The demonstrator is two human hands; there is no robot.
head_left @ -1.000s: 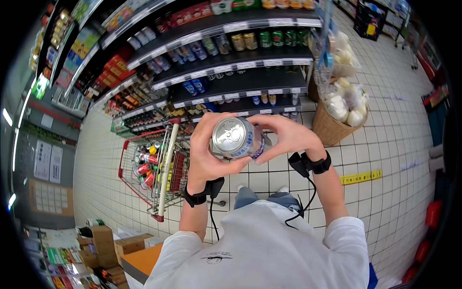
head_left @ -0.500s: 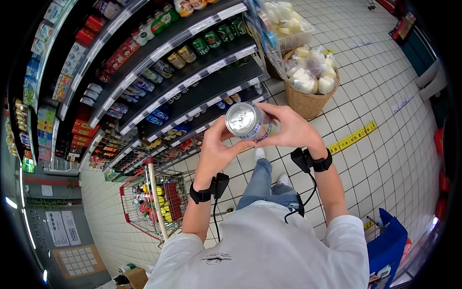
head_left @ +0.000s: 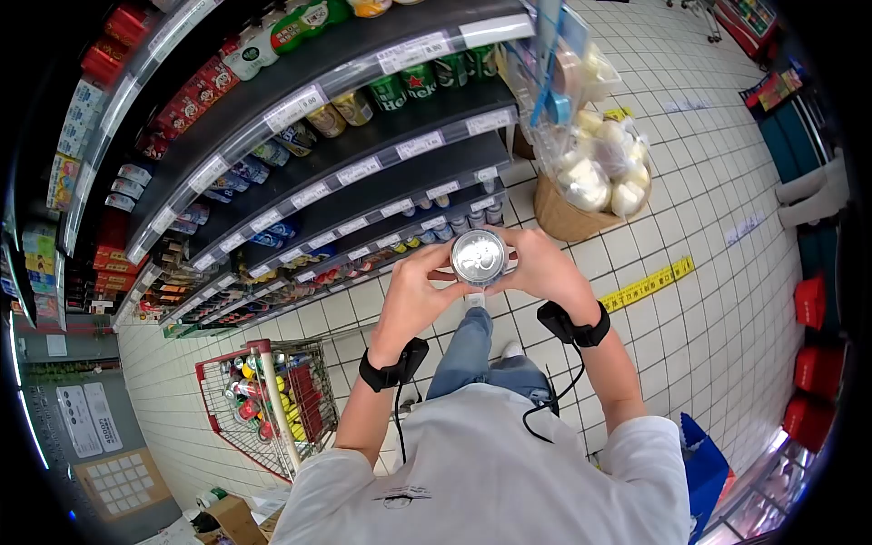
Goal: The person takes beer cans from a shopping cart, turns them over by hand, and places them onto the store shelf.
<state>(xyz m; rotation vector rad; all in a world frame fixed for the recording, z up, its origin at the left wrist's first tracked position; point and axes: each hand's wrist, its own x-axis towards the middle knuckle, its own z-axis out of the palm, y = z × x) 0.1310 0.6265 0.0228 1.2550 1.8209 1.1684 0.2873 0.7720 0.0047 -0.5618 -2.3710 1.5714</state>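
Observation:
Between my two hands is a silver-topped drink can [head_left: 479, 257], held upright with its lid facing me. My left hand [head_left: 420, 292] wraps its left side, thumb toward the near face. On the other side my right hand [head_left: 542, 270] grips it with thumb and fingers. The can's printed side is mostly hidden by the fingers and the viewing angle. Just beyond my hands stands a store shelf [head_left: 400, 162] with drink cans, among them green beer cans [head_left: 419, 84] and gold cans [head_left: 352, 109].
A shopping cart [head_left: 270, 400] with several goods stands at lower left. Right of the shelf end is a wicker basket [head_left: 568, 218] with bagged pale items. Yellow floor tape [head_left: 647, 283] crosses the tiles. A blue object [head_left: 705, 472] and red baskets [head_left: 811, 372] are at right.
My body has moved closer to the shelf, which now looks larger. Both hands and the can sit slightly lower in view, with the can still held between them.

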